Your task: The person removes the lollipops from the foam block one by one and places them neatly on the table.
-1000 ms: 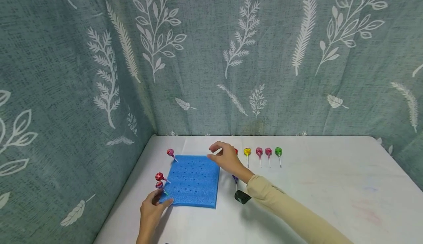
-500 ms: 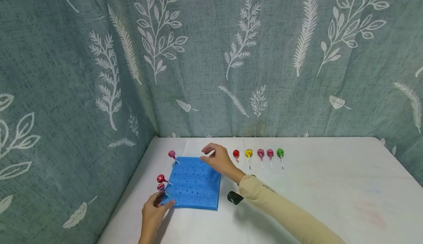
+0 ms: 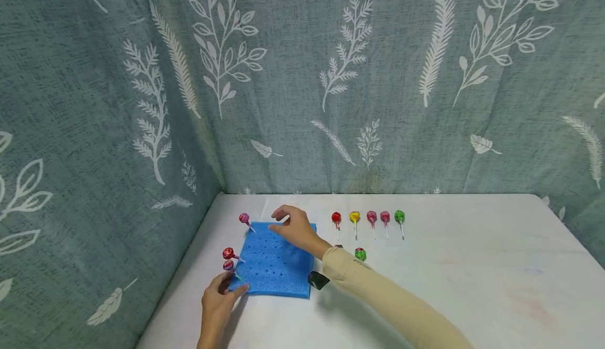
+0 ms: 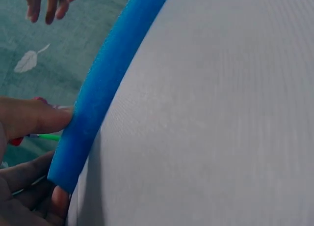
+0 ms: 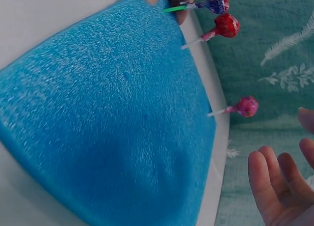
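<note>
A blue foam block [image 3: 279, 265] dotted with small holes lies on the white table. My left hand [image 3: 218, 302] grips its near left corner; in the left wrist view the thumb [image 4: 46, 118] is on top and fingers curl below. Three wrapped lollipops stand stuck along the left edge: a pink-purple lollipop [image 3: 243, 218] at the back, a red lollipop [image 3: 228, 253], and a red-and-blue lollipop [image 3: 228, 265] on a green stick beside the left hand. Over the block's back part hovers my right hand [image 3: 298, 229], fingers loosely bent and holding nothing.
Right of the block, several lollipops lie in a row, from a red one [image 3: 336, 218] to a green one [image 3: 399, 217]. Nearer, a green-and-red lollipop [image 3: 360, 254] shows past the right sleeve [image 3: 378, 281], which hides part of the table. A patterned curtain [image 3: 302, 102] stands behind.
My right hand has moved left across the back of the block, uncovering the red lollipop in the row and the green-and-red one. The left hand keeps its grip on the corner.
</note>
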Demonstrator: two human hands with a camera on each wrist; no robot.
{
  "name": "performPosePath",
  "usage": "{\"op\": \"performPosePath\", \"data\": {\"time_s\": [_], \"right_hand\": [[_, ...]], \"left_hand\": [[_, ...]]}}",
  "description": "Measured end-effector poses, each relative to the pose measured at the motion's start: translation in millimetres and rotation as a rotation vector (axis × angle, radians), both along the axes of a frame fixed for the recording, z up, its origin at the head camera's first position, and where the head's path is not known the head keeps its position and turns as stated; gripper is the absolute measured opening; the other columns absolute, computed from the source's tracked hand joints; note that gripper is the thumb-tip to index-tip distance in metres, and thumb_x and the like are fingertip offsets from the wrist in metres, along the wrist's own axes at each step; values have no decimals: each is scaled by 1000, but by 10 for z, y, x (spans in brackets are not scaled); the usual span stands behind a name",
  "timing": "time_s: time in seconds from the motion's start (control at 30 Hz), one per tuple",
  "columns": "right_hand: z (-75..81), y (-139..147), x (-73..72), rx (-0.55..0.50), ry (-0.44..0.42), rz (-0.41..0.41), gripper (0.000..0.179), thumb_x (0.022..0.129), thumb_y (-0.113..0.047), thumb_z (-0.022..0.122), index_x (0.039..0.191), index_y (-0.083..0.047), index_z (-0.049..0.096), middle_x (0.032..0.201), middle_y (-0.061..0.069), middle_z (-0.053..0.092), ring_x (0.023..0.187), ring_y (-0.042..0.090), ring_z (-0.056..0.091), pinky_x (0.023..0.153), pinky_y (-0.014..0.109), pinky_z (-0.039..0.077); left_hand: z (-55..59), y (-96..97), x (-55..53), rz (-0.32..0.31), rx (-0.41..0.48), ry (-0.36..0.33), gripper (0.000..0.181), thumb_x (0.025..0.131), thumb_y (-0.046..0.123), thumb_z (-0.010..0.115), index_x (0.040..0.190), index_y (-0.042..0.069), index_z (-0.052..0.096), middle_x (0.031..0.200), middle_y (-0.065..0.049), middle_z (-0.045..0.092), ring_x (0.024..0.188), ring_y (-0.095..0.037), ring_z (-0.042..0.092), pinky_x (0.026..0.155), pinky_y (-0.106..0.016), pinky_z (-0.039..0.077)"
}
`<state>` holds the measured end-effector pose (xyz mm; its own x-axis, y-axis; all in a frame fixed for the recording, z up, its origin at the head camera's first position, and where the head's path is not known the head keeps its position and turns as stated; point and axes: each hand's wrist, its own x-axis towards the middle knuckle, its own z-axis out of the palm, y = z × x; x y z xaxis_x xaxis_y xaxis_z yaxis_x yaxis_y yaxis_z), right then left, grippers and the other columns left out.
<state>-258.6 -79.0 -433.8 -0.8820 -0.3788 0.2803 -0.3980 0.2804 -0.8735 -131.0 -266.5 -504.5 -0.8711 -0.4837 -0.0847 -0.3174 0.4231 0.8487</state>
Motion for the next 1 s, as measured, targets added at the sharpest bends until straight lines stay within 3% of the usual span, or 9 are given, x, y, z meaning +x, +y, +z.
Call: {"op": "performPosePath", "data": {"time_s": [0.2, 0.33, 0.6, 0.8, 1.0], "right_hand": [[-84, -152, -16, -25, -24, 24, 20, 78, -20, 66, 96, -14, 59, 94, 1, 58, 74, 12, 55, 65, 22, 47], [-134, -222, 0, -19, -46, 42, 22, 79, -21, 64, 100, -15, 58, 98, 4, 56, 75, 12, 54, 65, 22, 46], [-190, -363, -25, 17, -38, 63, 31, 79, -24, 65, 106, -12, 55, 106, 14, 53, 78, 15, 54, 67, 21, 46], [-170, -485, -101, 66, -34, 48, 39, 78, -22, 66, 113, -11, 52, 106, 13, 49, 73, 11, 50, 65, 21, 45], [-166, -601, -140, 130, -67, 27, 48, 77, -26, 67, 119, -16, 46, 107, 7, 45, 85, 18, 49, 70, 24, 44]], "left_hand": [[-24, 1, 22, 54, 24, -3, 64, 69, 20, 72, 124, 2, 44, 119, -21, 48, 107, -32, 42, 90, -47, 35], [-55, 20, 17, 78, 47, -13, 64, 70, 17, 72, 125, 2, 43, 121, -22, 46, 110, -34, 40, 93, -49, 33], [-86, 40, 22, 59, 64, -5, 64, 70, 22, 72, 124, 2, 45, 120, -22, 47, 109, -35, 42, 92, -49, 35], [-64, 32, -23, 59, 53, 19, 62, 69, 19, 72, 123, 2, 46, 119, -22, 48, 108, -35, 43, 92, -49, 36], [-23, 26, -4, 54, 65, 10, 62, 69, 20, 72, 123, 2, 46, 119, -22, 48, 108, -35, 43, 92, -49, 36]]}}
